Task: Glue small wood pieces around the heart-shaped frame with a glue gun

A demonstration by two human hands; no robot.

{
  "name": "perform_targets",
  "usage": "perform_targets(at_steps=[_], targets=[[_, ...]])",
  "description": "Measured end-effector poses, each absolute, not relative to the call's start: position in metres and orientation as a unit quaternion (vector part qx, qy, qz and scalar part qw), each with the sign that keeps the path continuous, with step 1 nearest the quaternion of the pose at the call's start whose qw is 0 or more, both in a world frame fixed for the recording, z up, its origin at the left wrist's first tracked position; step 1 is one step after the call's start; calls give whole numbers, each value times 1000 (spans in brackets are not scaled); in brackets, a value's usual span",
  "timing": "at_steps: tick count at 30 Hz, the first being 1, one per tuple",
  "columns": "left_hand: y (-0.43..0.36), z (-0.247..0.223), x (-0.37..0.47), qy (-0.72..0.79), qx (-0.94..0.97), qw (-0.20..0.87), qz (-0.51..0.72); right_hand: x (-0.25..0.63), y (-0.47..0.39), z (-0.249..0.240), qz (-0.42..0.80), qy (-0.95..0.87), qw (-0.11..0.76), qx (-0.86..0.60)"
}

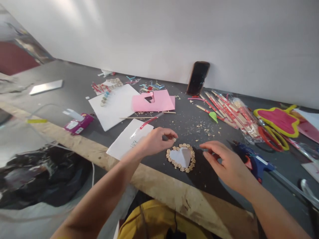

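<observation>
A white paper heart [179, 157] lies flat on the dark table, edged with small tan flower-shaped pieces [185, 170]. Just above its upper left edge, my left hand [160, 141] pinches a small pale piece [174, 139] between thumb and fingertips; it looks like one of those flower-shaped pieces. To the right of the heart hovers my right hand [221, 159], fingers apart and nothing in them. Beyond my right hand a blue hot glue gun [256, 161] rests on the table.
A phone [198, 78] leans on the wall. Pink paper [156, 101] and white sheets [114, 103] lie left, near a purple box [78, 123]. Wrapped chopsticks [221, 108], scissors [272, 139] and a pink-yellow star shape [277, 122] are right. Crumbs [204, 127] litter the middle.
</observation>
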State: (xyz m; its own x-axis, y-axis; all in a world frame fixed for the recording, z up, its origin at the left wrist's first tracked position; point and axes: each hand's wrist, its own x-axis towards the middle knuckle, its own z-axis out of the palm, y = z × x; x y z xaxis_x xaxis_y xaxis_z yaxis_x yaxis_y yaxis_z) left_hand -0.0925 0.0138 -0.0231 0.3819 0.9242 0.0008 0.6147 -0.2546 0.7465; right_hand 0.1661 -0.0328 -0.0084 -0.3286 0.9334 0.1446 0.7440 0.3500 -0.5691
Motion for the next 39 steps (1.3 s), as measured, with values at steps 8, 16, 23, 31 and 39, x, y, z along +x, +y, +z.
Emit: perform_targets(at_steps=[8,16,23,31,39], targets=[[8,-36,-108,491,786,312,209,149,-56,-9,223,-805,231,-498],[12,-42,-111,470,814,280,194,150,-66,-11,214,-781,258,-527],[9,-47,-111,469,829,246,178,150,-63,-18,173,-792,268,-521],[8,-47,-113,471,831,232,186,149,-61,-19,164,-795,263,-522],[5,-48,-114,460,843,210,183,150,-60,-25,178,-789,243,-535]])
